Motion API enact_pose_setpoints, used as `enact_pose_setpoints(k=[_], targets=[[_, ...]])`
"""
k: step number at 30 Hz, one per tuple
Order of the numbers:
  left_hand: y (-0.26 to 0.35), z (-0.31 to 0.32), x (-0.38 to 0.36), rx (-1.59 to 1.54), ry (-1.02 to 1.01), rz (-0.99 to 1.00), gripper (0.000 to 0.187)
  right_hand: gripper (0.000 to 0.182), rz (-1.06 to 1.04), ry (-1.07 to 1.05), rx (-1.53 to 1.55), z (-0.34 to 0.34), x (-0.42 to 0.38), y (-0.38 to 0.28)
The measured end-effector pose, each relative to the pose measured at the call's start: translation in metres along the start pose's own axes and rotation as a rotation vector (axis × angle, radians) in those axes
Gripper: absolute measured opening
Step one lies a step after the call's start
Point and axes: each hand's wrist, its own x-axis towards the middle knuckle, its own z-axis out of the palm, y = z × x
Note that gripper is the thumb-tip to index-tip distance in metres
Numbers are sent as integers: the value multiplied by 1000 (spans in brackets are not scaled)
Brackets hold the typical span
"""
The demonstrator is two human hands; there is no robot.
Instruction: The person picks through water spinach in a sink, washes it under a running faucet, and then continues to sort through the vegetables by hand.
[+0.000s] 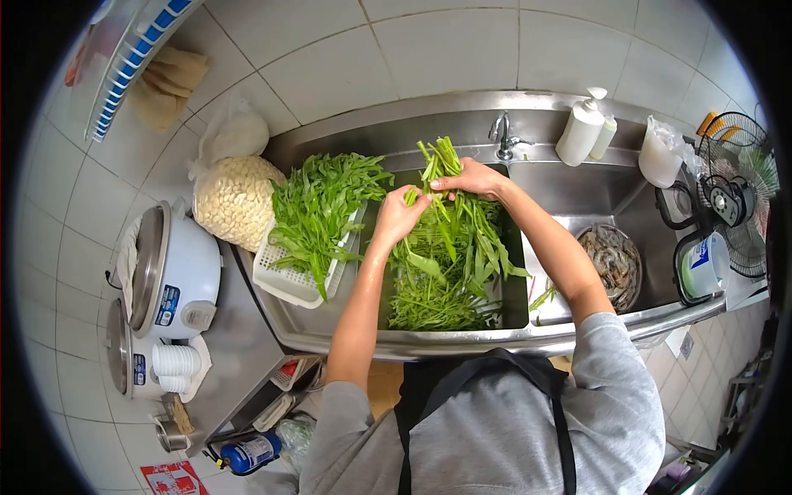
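Over the middle sink basin, my right hand [472,180] is closed around a bunch of water spinach [441,161]. Its cut stems point up toward the wall, and its leaves hang down into the basin. My left hand [401,218] is just left of it, fingers pinched on a stem or leaf at the bunch's side. Below both hands, more loose greens [437,301] fill the basin [516,280]. To the left, a heap of leafy greens [322,210] lies in a white perforated basket [280,279] on the drainboard.
A bowl of shrimp [610,264] sits in the right basin, beyond the faucet [503,136]. Pump bottles [582,128] and a plastic bag [662,153] line the back ledge. At left stand a bag of pale nuts or beans [237,200] and a rice cooker [186,272].
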Motion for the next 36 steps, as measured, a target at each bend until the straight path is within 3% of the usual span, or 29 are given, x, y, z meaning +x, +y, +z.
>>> enact_pose_setpoints(k=[2, 3, 4, 6, 8, 9, 10, 12, 14, 18, 20, 24, 25, 26, 29, 36], targets=[[1, -11, -3, 76, -9, -100, 31, 30, 53, -27, -32, -13, -2, 9], [0, -14, -7, -14, 51, -22, 27, 28, 62, -20, -48, -18, -6, 11], [-5, -20, -8, 34, 42, -73, 25, 27, 72, -11, -66, -24, -10, 13], [-15, -31, -15, 118, -22, -98, 27, 26, 137, 35, 45, -39, -10, 27], [-31, -31, -23, 356, -245, -264, 32, 24, 190, 93, 180, -45, -11, 32], [-43, -23, -31, 535, -116, -104, 39, 24, 178, 94, 220, -46, -12, 31], [-44, -14, -31, 534, -117, -107, 39, 24, 164, 92, 258, -46, -13, 31], [-42, 9, -30, 376, -18, -124, 44, 23, 175, 125, 332, -40, -8, 29], [-19, 26, -34, 343, -147, -95, 41, 21, 190, 156, 404, -29, -4, 27], [5, 37, -33, 333, -218, -156, 37, 21, 186, 162, 571, -16, 4, 26], [-3, 36, -31, 327, -242, -186, 36, 20, 141, 199, 432, -14, 2, 26], [-42, 16, -26, 3, -334, -26, 24, 33, 185, 157, 64, -27, -10, 25], [-29, 6, -29, -41, -404, -152, 23, 38, 177, 154, 33, -28, -11, 26], [-15, -3, -30, -87, -473, -277, 23, 38, 177, 152, 34, -27, -11, 26], [-30, -2, -25, -247, -480, -338, 28, 37, 200, 175, -25, -25, -10, 28], [-19, 19, -23, -222, -333, -218, 24, 28, 194, 238, 106, -3, 0, 34]])
